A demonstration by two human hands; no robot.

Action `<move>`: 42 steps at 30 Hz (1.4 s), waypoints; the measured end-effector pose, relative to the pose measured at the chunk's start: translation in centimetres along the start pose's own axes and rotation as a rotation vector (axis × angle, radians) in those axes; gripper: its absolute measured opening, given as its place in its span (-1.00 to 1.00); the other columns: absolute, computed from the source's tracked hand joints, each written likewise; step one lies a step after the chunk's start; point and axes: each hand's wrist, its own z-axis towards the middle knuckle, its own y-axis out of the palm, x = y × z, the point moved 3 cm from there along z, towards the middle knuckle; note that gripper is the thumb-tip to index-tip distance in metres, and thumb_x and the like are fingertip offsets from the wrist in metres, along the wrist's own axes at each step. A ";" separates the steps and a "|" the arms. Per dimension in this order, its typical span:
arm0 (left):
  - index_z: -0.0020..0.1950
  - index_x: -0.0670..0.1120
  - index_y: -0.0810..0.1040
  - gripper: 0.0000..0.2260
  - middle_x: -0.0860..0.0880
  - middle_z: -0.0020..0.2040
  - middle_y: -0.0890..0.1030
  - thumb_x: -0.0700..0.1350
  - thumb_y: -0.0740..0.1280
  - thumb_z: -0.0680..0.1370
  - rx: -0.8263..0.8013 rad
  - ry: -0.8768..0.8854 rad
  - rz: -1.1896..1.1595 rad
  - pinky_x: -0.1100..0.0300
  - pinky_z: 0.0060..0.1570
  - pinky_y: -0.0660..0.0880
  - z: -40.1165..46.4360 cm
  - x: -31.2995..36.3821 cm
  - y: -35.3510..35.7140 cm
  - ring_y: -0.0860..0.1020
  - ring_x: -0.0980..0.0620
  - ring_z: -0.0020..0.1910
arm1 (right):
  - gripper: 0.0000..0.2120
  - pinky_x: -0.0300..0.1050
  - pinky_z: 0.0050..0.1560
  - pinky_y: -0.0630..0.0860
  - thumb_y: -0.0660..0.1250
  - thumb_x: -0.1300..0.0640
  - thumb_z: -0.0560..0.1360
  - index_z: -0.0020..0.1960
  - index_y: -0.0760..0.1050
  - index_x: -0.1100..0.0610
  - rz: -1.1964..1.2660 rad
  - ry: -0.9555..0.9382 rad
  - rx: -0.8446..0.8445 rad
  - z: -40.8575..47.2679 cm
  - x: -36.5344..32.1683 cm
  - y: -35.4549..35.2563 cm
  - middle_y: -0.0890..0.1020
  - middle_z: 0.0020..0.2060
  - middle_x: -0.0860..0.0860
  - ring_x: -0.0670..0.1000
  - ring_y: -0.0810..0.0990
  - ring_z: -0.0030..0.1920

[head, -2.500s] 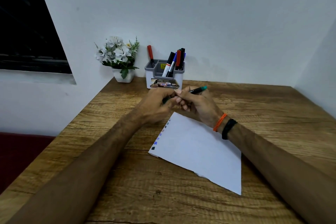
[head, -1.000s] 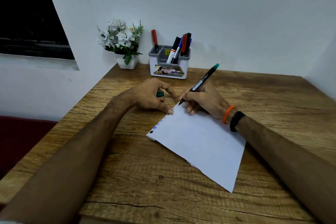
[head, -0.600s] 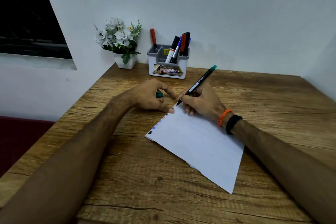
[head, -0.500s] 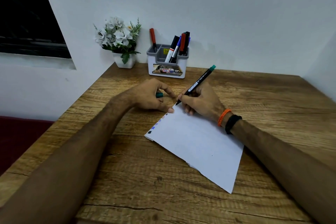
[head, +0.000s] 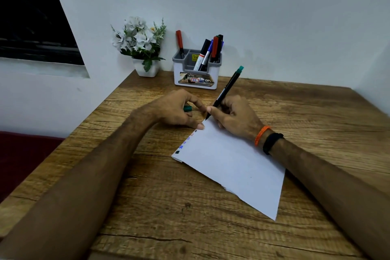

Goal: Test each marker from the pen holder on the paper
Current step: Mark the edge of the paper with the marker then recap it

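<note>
My right hand grips a black marker with a green end, its tip touching the far corner of the white paper. My left hand holds the marker's green cap in its curled fingers, and its thumb presses the paper's far left edge. Small ink marks in several colours run along that edge. The grey and white pen holder stands at the back against the wall, with several markers upright in it.
A white pot of white flowers stands left of the holder. The wooden table ends at a wall behind and on the right; its left edge drops off beside a dark window.
Earlier both hands held the marker together above the paper. Since then the cap came off into my left hand and the tip came down on the paper's corner; over the last second hardly anything moved.
</note>
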 end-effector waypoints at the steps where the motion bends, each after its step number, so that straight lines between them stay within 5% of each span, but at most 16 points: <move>1: 0.13 0.17 0.59 -0.60 0.28 -0.06 0.47 0.12 0.54 0.32 -0.001 0.004 -0.004 0.19 -0.02 0.39 0.0 -0.1 0.0 0.45 0.20 -0.04 | -0.76 -0.11 -0.43 0.47 0.39 0.07 0.55 -0.20 0.63 0.20 -0.009 -0.005 0.004 0.0 0.1 0.1 0.58 -0.46 -0.07 -0.10 0.49 -0.48; 4: 0.14 0.17 0.59 -0.59 0.18 -0.05 0.49 0.11 0.54 0.32 0.000 -0.001 0.000 0.18 -0.01 0.39 -0.1 0.1 0.0 0.46 0.12 -0.02 | -0.76 -0.04 -0.43 0.50 0.39 0.06 0.54 -0.20 0.64 0.20 -0.039 -0.021 0.006 0.0 0.2 0.1 0.60 -0.45 -0.03 -0.03 0.51 -0.46; 8: 0.17 0.04 0.61 -0.61 0.23 -0.32 0.41 0.00 0.54 0.36 0.010 -0.005 -0.043 0.30 -0.31 0.32 -0.7 0.8 -0.2 0.40 0.15 -0.38 | -0.78 -0.15 -0.44 0.41 0.39 0.07 0.54 -0.17 0.66 0.20 -0.053 -0.032 0.005 0.0 0.2 0.1 0.58 -0.44 -0.05 -0.08 0.47 -0.46; 12: 0.19 0.04 0.60 -0.59 0.24 -0.04 0.44 0.01 0.54 0.36 0.011 -0.004 -0.020 0.32 -0.31 0.32 -0.9 1.1 -0.2 0.49 0.10 -0.12 | -0.81 -0.35 -0.49 0.29 0.39 0.09 0.54 -0.18 0.66 0.17 -0.076 -0.040 0.010 -0.1 0.1 0.2 0.53 -0.46 -0.12 -0.17 0.41 -0.51; 14: 0.18 0.07 0.60 -0.60 0.26 -0.19 0.44 0.02 0.54 0.36 0.005 -0.009 -0.022 0.34 -0.32 0.30 -0.8 1.0 -0.1 0.49 0.13 -0.20 | -0.82 -0.35 -0.48 0.29 0.39 0.10 0.54 -0.18 0.67 0.15 -0.069 -0.016 0.031 0.0 0.3 0.1 0.53 -0.47 -0.13 -0.18 0.41 -0.51; 19: 0.16 0.09 0.60 -0.60 0.27 -0.23 0.40 0.03 0.55 0.34 0.014 -0.018 -0.039 0.33 -0.30 0.30 -0.6 0.7 -0.1 0.41 0.22 -0.29 | -0.79 -0.36 -0.49 0.29 0.40 0.07 0.54 -0.18 0.68 0.18 -0.073 -0.035 0.011 0.0 0.2 0.2 0.54 -0.47 -0.13 -0.18 0.42 -0.52; 25: 0.14 0.13 0.60 -0.58 0.19 -0.06 0.47 0.08 0.56 0.31 0.004 -0.015 -0.036 0.24 -0.09 0.37 -0.2 0.2 0.1 0.44 0.23 -0.13 | -0.77 -0.29 -0.49 0.32 0.39 0.06 0.53 -0.18 0.67 0.19 -0.083 -0.037 0.020 0.0 0.4 0.3 0.56 -0.46 -0.08 -0.14 0.42 -0.51; 33: 0.14 0.12 0.60 -0.61 0.28 -0.18 0.44 0.05 0.55 0.34 0.008 -0.003 -0.030 0.31 -0.25 0.31 -0.4 0.4 0.0 0.43 0.23 -0.23 | -0.78 -0.18 -0.44 0.42 0.39 0.05 0.54 -0.15 0.68 0.18 -0.058 -0.028 0.013 0.1 0.5 0.3 0.61 -0.42 -0.03 -0.07 0.49 -0.45; 37: 0.14 0.15 0.60 -0.60 0.20 0.01 0.47 0.08 0.54 0.33 -0.001 -0.002 -0.015 0.24 -0.06 0.33 -0.2 0.2 0.1 0.42 0.20 -0.07 | -0.77 -0.17 -0.43 0.42 0.40 0.04 0.52 -0.20 0.67 0.17 -0.056 -0.014 0.059 0.3 0.9 0.2 0.59 -0.45 -0.07 -0.09 0.49 -0.46; 42: 0.10 0.19 0.59 -0.63 0.16 0.04 0.48 0.08 0.55 0.32 0.009 0.001 -0.035 0.24 -0.07 0.32 -0.1 0.1 0.1 0.42 0.24 -0.10 | -0.78 -0.12 -0.39 0.47 0.40 0.04 0.53 -0.17 0.68 0.17 -0.039 -0.014 0.035 0.3 0.8 0.2 0.58 -0.45 -0.08 -0.08 0.49 -0.45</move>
